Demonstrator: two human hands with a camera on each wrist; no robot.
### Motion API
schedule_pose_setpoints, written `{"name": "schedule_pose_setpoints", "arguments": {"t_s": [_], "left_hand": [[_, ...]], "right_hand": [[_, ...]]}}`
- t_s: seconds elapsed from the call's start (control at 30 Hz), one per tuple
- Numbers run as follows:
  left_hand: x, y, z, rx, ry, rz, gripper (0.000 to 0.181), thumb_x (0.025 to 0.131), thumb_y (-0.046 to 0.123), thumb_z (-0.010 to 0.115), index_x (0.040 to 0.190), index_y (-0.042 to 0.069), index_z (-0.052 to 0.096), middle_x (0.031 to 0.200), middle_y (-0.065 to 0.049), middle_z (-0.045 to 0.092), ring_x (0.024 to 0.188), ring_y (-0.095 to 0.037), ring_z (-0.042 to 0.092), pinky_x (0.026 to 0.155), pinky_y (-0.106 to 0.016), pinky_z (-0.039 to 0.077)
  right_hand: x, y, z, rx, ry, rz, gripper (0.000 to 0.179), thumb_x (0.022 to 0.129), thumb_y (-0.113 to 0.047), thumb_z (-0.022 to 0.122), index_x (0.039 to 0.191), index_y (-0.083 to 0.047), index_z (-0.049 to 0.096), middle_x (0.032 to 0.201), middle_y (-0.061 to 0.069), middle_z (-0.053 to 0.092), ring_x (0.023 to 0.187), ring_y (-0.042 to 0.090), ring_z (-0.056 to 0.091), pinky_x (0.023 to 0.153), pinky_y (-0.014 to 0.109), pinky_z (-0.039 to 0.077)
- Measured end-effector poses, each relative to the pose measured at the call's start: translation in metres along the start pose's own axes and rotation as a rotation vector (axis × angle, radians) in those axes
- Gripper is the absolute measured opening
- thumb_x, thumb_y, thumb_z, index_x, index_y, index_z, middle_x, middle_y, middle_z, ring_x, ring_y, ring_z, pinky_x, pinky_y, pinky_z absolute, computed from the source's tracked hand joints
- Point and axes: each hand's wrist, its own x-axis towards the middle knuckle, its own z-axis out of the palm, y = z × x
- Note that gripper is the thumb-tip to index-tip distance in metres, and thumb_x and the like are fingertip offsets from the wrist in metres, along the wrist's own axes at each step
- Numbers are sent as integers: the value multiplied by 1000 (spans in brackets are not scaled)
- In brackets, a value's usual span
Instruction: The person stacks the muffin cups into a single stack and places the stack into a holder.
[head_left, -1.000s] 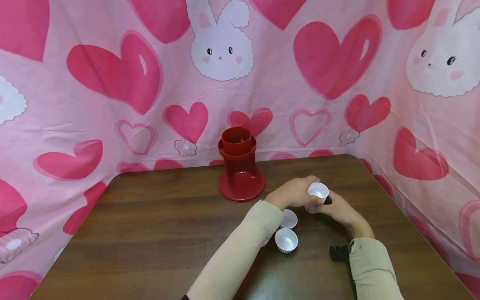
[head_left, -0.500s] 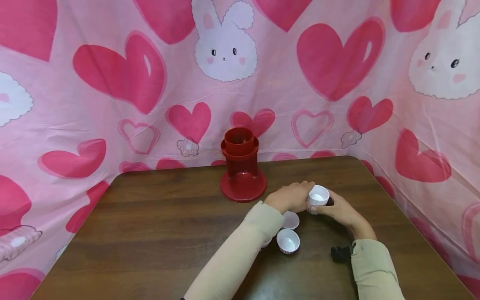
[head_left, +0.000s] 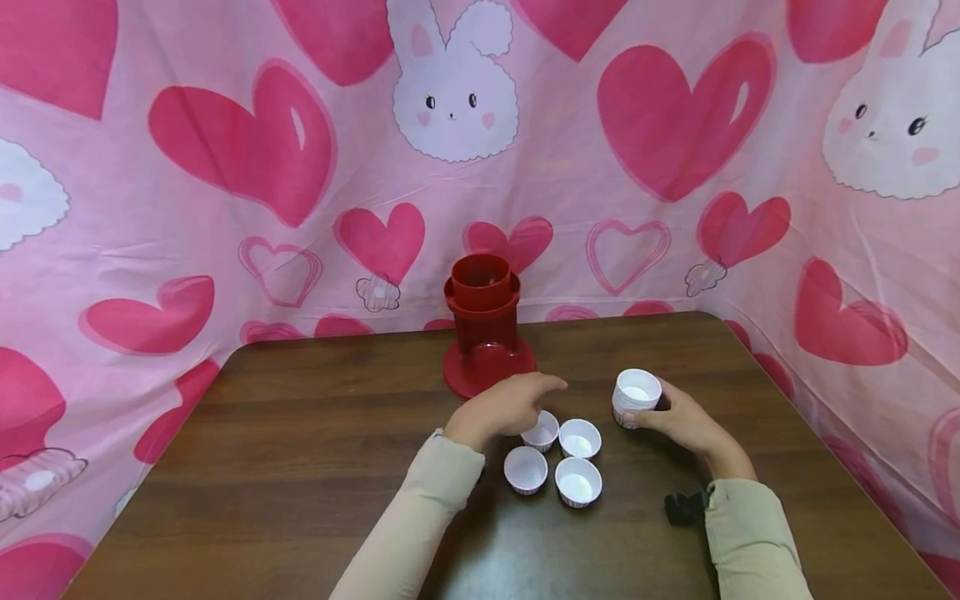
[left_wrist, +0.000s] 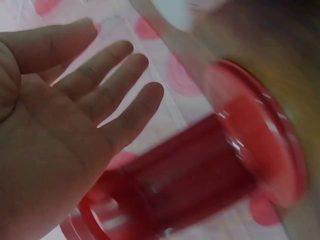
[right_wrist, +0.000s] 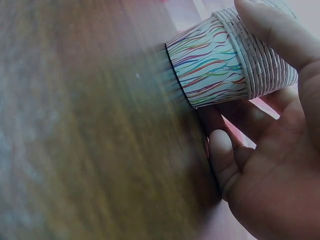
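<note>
My right hand (head_left: 686, 423) grips a stack of small white paper baking cups (head_left: 627, 402) at the right of the table, thumb across the near side. In the right wrist view the lowest cup (right_wrist: 207, 67) shows wavy coloured lines, its base right at the tabletop. Several single cups stand upright and close together left of the stack, among them a front right cup (head_left: 578, 483) and a front left cup (head_left: 526, 470). Over the back left one (head_left: 542, 435) hovers my left hand (head_left: 501, 410), its fingers spread and holding nothing in the left wrist view (left_wrist: 60, 130).
A red cylindrical stand (head_left: 487, 329) with a round base rises at the back of the brown wooden table (head_left: 315, 450), just behind my left hand. Pink cloth (head_left: 555, 167) with hearts and rabbits hangs behind and beside the table. A black object (head_left: 684, 509) sits by the right cuff.
My left hand has come away from the stack and moved left, uncovering the cups beneath its arm. The right hand stays in place, still gripping the stack. The view shifts slightly.
</note>
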Motion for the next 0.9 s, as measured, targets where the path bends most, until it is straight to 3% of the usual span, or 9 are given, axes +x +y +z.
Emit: {"name": "schedule_pose_setpoints", "arguments": {"t_s": [0.2,0.33,0.63,0.9], "left_hand": [[-29,-24,16,61,51,-118,71,90,2,65,155,17,42,155,-11,42,142,-30,38,114,-49,32],[-40,-29,23,47,16,-176,78,88,6,67,158,20,35,159,-14,34,144,-34,35,113,-53,32],[-40,-18,31,3,-79,-210,85,89,17,70,161,24,26,165,-13,21,148,-33,27,114,-57,27],[-35,-14,36,22,-36,-178,83,89,15,70,161,20,28,163,-15,24,146,-33,30,114,-54,30]], "right_hand": [[0,-1,1,7,-7,24,72,88,-19,80,145,6,42,128,22,58,118,37,51,105,59,36],[0,-1,1,2,-8,22,72,88,-18,79,144,6,42,127,22,59,116,35,52,104,56,38],[1,-2,-2,-19,-3,27,73,89,-20,79,146,6,41,126,21,60,115,33,52,101,49,40],[2,0,-1,-25,-3,34,74,88,-20,79,145,7,41,127,23,59,118,36,51,103,54,37]]}}
